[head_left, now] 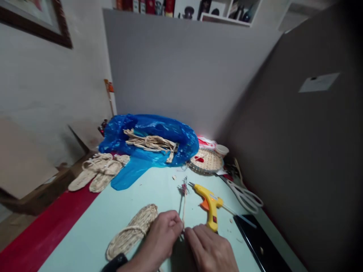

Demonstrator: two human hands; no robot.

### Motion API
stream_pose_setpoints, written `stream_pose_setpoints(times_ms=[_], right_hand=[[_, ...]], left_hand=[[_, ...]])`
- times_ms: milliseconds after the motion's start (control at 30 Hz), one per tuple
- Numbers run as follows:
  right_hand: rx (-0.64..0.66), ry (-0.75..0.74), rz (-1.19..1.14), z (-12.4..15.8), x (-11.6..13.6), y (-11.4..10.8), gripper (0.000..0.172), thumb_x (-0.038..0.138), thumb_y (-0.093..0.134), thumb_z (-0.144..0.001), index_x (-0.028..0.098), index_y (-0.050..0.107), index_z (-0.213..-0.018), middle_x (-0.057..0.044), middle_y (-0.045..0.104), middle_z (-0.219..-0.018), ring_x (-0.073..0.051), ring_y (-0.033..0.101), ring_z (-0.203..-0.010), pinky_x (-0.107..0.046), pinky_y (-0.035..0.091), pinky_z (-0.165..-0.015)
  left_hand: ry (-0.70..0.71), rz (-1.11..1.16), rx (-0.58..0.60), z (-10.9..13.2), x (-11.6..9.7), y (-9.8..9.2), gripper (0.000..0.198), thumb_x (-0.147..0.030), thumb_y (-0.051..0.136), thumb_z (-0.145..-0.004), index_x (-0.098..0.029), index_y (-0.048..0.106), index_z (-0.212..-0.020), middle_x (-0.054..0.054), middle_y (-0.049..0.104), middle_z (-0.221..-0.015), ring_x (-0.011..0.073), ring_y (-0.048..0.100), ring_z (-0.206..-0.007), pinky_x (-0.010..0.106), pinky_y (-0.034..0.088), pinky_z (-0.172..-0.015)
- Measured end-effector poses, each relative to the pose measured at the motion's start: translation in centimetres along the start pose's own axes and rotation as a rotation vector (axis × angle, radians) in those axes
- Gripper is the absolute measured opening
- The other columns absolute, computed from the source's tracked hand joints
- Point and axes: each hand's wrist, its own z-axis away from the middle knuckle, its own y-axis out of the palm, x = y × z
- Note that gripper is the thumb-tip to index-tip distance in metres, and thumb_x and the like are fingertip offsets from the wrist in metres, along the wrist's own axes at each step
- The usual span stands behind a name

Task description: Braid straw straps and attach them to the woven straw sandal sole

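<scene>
Open lane between sole (143, 217) and bag (187, 141), ahead of left hand (164, 234); glue gun (211, 200) blocks right hand's (211, 247) way forward.

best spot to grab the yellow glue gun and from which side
Probably the handle of the glue gun, coming from the near right, on the near side of the glue stick jutting from its back. The gun lies on its side, handle toward the camera, orange trigger on the left, nozzle pointing away.

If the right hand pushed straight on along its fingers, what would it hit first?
Most likely the left hand's fingertips, with the thin cord by them; depth between the right hand and these is unclear.
</scene>
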Motion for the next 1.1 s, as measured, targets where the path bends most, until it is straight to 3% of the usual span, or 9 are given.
stream_pose_setpoints(times_ms=[67, 167, 367, 433, 567, 633, 767, 933, 1100], right_hand=[[-0.065, -0.022, -0.019, -0.4, 0.6, -0.2, 0.031, 0.003, 0.032, -0.094, 0.018, 0.053, -0.077, -0.001, 0.056, -0.059, -0.016, 0.051, -0.048, -0.030, 0.031, -0.046], [-0.038, -0.065, 0.003, -0.5, 1.2, -0.1, 0.031, 0.002, 0.032, -0.092, 0.016, 0.055, -0.077, -0.004, 0.057, -0.062, -0.018, 0.050, -0.051, -0.032, 0.030, -0.047], [0.113, -0.081, -0.059, -0.2, 1.0, -0.4, 0.018, 0.006, 0.045, -0.086, 0.013, 0.060, -0.081, -0.005, 0.060, -0.070, -0.019, 0.051, -0.057, -0.033, 0.030, -0.048], [0.133, 0.028, -0.175, -0.4, 0.7, -1.0, 0.013, 0.016, 0.049, -0.087, 0.015, 0.061, -0.081, -0.005, 0.061, -0.071, -0.018, 0.050, -0.059, -0.032, 0.032, -0.051], [0.070, 0.480, -0.399, -1.1, -0.1, -2.4, 0.018, 0.025, 0.049, -0.093, 0.015, 0.064, -0.093, -0.007, 0.064, -0.084, -0.020, 0.057, -0.078, -0.033, 0.041, -0.072], [0.162, 0.634, -0.566, -1.3, -0.5, -2.8, 0.021, 0.027, 0.048, -0.096, 0.016, 0.064, -0.105, -0.008, 0.067, -0.096, -0.021, 0.059, -0.090, -0.032, 0.042, -0.081], [0.370, 0.753, -0.865, -1.3, -1.2, -2.1, 0.024, 0.033, 0.049, -0.098, 0.018, 0.067, -0.099, -0.002, 0.067, -0.083, -0.016, 0.059, -0.078, -0.026, 0.041, -0.071], [0.306, 0.858, -1.076, -1.6, -1.9, -0.6, 0.020, 0.021, 0.055, -0.090, 0.014, 0.068, -0.077, 0.001, 0.059, -0.068, -0.011, 0.050, -0.065, -0.022, 0.036, -0.060], [0.258, 0.893, -0.978, -1.6, -1.4, -0.5, 0.021, 0.013, 0.055, -0.081, 0.015, 0.056, -0.060, 0.005, 0.042, -0.054, -0.008, 0.035, -0.054, -0.022, 0.026, -0.052]], left_hand=[[-0.043, 0.053, 0.035, 0.3, -0.3, 0.0, 0.028, -0.047, 0.058, -0.073, -0.023, 0.046, -0.064, -0.013, 0.028, -0.043, 0.0069, 0.017, -0.038, 0.022, 0.011, -0.039], [-0.104, 0.116, 0.055, 0.9, -0.9, -0.1, 0.024, -0.042, 0.058, -0.075, -0.022, 0.047, -0.068, -0.013, 0.023, -0.048, 0.0072, 0.013, -0.045, 0.020, 0.011, -0.043], [-0.149, 0.177, 0.038, 1.7, -1.5, 0.0, 0.029, -0.047, 0.063, -0.076, -0.021, 0.051, -0.073, -0.008, 0.036, -0.059, 0.0081, 0.023, -0.053, 0.018, 0.022, -0.051], [-0.151, 0.166, 0.023, 1.6, -1.2, 0.0, 0.031, -0.050, 0.065, -0.076, -0.021, 0.053, -0.075, -0.008, 0.037, -0.059, 0.0079, 0.024, -0.052, 0.018, 0.022, -0.051], [-0.133, 0.172, 0.022, 1.2, -0.6, -0.2, 0.033, -0.050, 0.068, -0.076, -0.020, 0.055, -0.074, -0.010, 0.029, -0.055, 0.0068, 0.016, -0.049, 0.018, 0.013, -0.046], [-0.122, 0.189, 0.034, 1.1, -0.4, -0.2, 0.032, -0.049, 0.069, -0.075, -0.020, 0.055, -0.076, -0.012, 0.027, -0.053, 0.0065, 0.013, -0.047, 0.019, 0.010, -0.044], [-0.061, 0.129, -0.005, 1.2, -0.5, -0.1, 0.033, -0.048, 0.069, -0.074, -0.020, 0.056, -0.084, -0.013, 0.029, -0.048, 0.0064, 0.019, -0.044, 0.018, 0.013, -0.042], [0.105, -0.188, -0.033, 1.5, -0.8, -0.3, 0.031, -0.048, 0.063, -0.078, -0.018, 0.058, -0.082, -0.009, 0.040, -0.048, 0.0102, 0.035, -0.047, 0.021, 0.026, -0.047], [0.140, -0.508, -0.094, 2.3, -0.8, -0.8, 0.030, -0.051, 0.053, -0.085, -0.023, 0.058, -0.075, -0.005, 0.050, -0.056, 0.0154, 0.046, -0.056, 0.024, 0.032, -0.053]])
